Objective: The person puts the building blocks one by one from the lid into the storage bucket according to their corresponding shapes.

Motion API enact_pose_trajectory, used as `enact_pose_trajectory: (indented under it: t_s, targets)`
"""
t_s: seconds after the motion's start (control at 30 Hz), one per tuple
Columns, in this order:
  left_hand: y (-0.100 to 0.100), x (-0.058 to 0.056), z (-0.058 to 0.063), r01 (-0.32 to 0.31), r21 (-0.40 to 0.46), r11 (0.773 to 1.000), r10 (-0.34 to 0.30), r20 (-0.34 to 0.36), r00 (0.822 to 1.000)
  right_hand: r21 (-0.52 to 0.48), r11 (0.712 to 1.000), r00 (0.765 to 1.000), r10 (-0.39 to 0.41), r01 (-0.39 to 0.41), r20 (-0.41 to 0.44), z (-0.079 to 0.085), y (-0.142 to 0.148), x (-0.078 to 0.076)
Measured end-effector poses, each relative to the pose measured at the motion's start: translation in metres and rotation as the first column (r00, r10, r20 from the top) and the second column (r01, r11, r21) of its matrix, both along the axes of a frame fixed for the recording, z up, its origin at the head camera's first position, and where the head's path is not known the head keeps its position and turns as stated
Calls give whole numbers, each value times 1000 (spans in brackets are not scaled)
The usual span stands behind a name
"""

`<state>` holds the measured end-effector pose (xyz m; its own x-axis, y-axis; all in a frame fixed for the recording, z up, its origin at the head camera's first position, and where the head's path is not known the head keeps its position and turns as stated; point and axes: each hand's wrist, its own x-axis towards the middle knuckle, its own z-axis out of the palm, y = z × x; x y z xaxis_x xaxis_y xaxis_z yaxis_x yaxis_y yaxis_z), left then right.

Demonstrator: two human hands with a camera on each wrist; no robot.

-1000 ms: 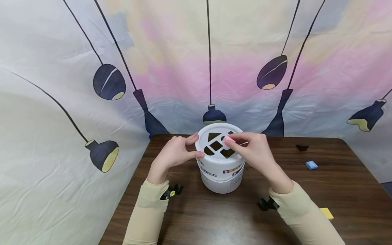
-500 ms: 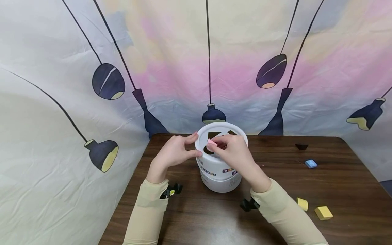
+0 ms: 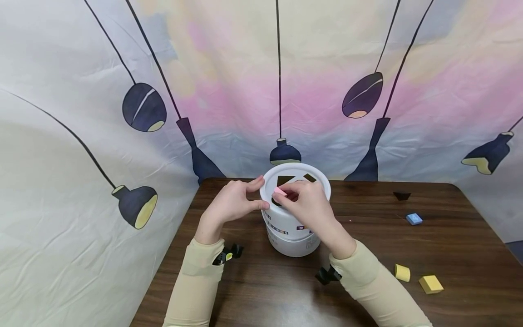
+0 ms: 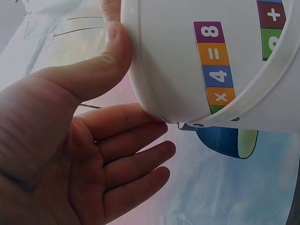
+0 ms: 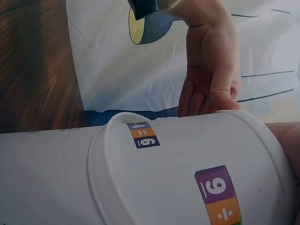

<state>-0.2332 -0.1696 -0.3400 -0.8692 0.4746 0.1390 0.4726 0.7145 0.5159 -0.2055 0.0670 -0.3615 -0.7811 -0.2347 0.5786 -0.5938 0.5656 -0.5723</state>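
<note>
A white bucket (image 3: pixel 294 247) with printed coloured number tiles stands upright on the dark wooden table. Its white lid (image 3: pixel 327 181) has several cut-out shapes. My left hand (image 3: pixel 230 204) rests against the lid's left rim, thumb and index finger spread along it. In the left wrist view the thumb (image 4: pixel 110 61) touches the rim and the other fingers extend nearly straight beside the bucket. Over the lid, my right hand (image 3: pixel 312 206) pinches a small pink block (image 3: pixel 280 191) between thumb and fingertips, close above the left-hand holes. That hand covers much of the lid.
Right of the bucket lie a blue block (image 3: pixel 414 219) and a small dark piece (image 3: pixel 402 195). Nearer the front are a rounded yellow block (image 3: pixel 402 273) and a yellow cube (image 3: pixel 431 284). A lamp-patterned cloth (image 3: pixel 229 91) hangs behind the table (image 3: pixel 278 295).
My right hand has carried the pink block left across the lid, from its right side to above the left-hand holes. The left hand stays at the rim.
</note>
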Motion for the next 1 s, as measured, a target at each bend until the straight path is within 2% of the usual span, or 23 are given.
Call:
enact_pose_trajectory:
  t_s: [0.6, 1.0]
  targets:
    - [1, 1, 0, -19, -3, 1000, 19, 14, 1000, 45, 999, 999, -13, 15, -42, -2, -5, 4]
    - [0, 2, 0, -10, 7, 1000, 10, 7, 1000, 60, 998, 999, -12, 13, -31, -3, -4, 5]
